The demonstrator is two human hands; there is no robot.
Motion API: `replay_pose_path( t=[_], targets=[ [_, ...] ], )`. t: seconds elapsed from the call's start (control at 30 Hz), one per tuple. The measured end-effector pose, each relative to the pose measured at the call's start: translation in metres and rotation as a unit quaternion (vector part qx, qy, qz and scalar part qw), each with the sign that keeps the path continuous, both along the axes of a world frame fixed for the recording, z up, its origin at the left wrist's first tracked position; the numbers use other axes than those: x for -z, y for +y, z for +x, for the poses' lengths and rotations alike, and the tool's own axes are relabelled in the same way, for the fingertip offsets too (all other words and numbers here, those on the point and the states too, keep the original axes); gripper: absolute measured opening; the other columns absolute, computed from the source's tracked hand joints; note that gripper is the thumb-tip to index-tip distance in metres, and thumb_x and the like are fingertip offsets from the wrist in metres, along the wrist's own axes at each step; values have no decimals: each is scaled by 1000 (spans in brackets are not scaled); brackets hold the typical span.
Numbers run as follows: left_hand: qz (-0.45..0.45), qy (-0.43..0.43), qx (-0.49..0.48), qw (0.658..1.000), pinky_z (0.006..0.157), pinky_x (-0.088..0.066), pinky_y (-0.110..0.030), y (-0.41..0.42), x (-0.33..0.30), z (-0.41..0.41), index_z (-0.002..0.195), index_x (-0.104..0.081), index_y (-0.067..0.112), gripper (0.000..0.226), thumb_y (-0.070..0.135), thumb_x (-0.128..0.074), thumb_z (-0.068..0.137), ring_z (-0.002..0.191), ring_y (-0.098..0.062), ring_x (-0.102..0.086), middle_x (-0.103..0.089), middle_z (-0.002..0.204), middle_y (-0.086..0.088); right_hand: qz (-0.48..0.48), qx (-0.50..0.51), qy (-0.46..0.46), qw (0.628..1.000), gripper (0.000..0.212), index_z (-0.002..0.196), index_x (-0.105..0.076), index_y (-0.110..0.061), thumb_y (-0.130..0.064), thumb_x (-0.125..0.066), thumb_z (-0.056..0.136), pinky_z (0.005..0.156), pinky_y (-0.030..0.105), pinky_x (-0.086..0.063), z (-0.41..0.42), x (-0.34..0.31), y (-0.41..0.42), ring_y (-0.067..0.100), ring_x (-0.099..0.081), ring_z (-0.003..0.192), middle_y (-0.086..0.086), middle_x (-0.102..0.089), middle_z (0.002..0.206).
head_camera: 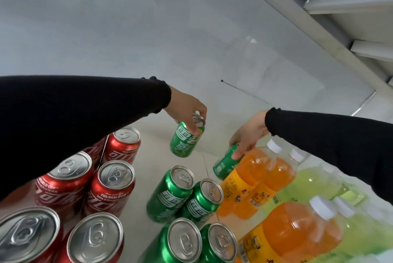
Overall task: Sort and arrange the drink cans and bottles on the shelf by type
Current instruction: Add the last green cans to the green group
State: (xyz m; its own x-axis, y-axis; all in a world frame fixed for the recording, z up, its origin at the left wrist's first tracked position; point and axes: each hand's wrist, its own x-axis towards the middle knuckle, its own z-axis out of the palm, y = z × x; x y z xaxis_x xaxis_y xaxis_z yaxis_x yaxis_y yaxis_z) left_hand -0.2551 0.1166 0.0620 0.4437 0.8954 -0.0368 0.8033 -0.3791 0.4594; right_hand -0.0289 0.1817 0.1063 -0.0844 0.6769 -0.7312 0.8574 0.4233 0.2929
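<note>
My left hand [187, 109] grips a green can [185, 140] by its top rim and holds it tilted above the shelf floor [157, 152]. My right hand [247, 133] grips a second green can [225, 161], which leans next to the orange bottles [261, 173]. Several green cans [170, 192] stand in two rows at the centre front. Red cans [112, 186] are grouped on the left, partly under my left sleeve.
Pale green bottles [314, 184] with white caps stand to the right of the orange ones. The shelf's white back wall [148, 39] rises behind. A metal shelf frame [319, 24] runs diagonally at the upper right. Bare floor lies behind the green cans.
</note>
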Motion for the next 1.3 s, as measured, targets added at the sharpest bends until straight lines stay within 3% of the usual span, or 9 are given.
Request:
replay_pose_path(
  t=[0.23, 0.43, 0.6, 0.8, 0.9, 1.03, 1.1, 1.2, 1.3],
  targets=[
    [-39, 34, -33, 998, 90, -58, -40, -7, 6, -15, 118, -58, 27, 47, 47, -78, 80, 105, -26, -68, -67, 119, 0, 93, -83, 55, 991, 56, 128, -55, -15, -45, -74, 86, 79, 21, -48, -19, -20, -24, 11, -59, 99, -5, -62, 110],
    [-63, 49, -47, 996, 91, -58, -38, -13, 16, -17, 121, -57, 24, 50, 48, -76, 81, 102, -23, -69, -66, 118, 1, 75, -39, 77, 993, 64, 127, -58, -5, -56, -65, 90, 77, 26, -56, -49, -3, -37, 19, -69, 96, 10, -68, 119],
    [-83, 64, -47, 993, 93, -56, -39, -14, 23, -10, 120, -56, 25, 52, 52, -75, 80, 99, -22, -70, -67, 116, 1, 53, -8, 55, 997, 70, 120, -62, 0, -63, -60, 90, 90, 36, -59, -67, 23, -39, 24, -74, 99, 17, -73, 112],
    [-119, 79, -33, 989, 91, -57, -37, -13, 41, 0, 118, -56, 28, 59, 57, -79, 72, 100, -21, -70, -65, 117, 3, 75, -29, 40, 996, 60, 92, -61, -6, -66, -59, 90, 70, 27, -59, -72, 43, -50, 17, -73, 67, 11, -75, 85],
    [-122, 57, -29, 990, 86, -60, -34, -12, 46, 7, 118, -54, 24, 61, 52, -82, 71, 103, -22, -68, -62, 118, 2, 86, -47, 25, 995, 64, 82, -60, -5, -68, -59, 88, 71, 27, -56, -74, 49, -52, 19, -70, 66, 12, -73, 78],
    [-117, 57, -26, 991, 86, -60, -35, -10, 48, 9, 119, -54, 25, 63, 51, -84, 70, 102, -22, -68, -62, 116, 3, 103, -61, 27, 992, 60, 81, -59, -9, -68, -60, 87, 64, 26, -54, -72, 50, -53, 23, -70, 82, 15, -75, 97],
    [-132, 59, -19, 989, 92, -58, -36, -10, 46, 4, 123, -55, 27, 66, 54, -83, 70, 104, -21, -69, -62, 120, 4, 91, -65, 44, 993, 59, 92, -62, -10, -68, -64, 84, 78, 33, -60, -69, 48, -51, 22, -73, 93, 14, -75, 108],
    [-144, 55, -15, 988, 102, -51, -38, -11, 41, -1, 130, -55, 28, 60, 48, -79, 78, 104, -20, -70, -63, 123, 3, 58, -54, 67, 995, 68, 135, -53, -12, -53, -74, 84, 95, 38, -58, -63, 45, -48, 20, -74, 100, 12, -73, 113],
    [-150, 47, -9, 987, 102, -52, -37, -14, 39, 0, 130, -55, 26, 56, 41, -78, 82, 105, -22, -70, -64, 123, 0, 52, -63, 61, 995, 66, 143, -47, -13, -43, -72, 90, 98, 38, -56, -60, 43, -49, 20, -74, 101, 11, -75, 109]
  ],
)
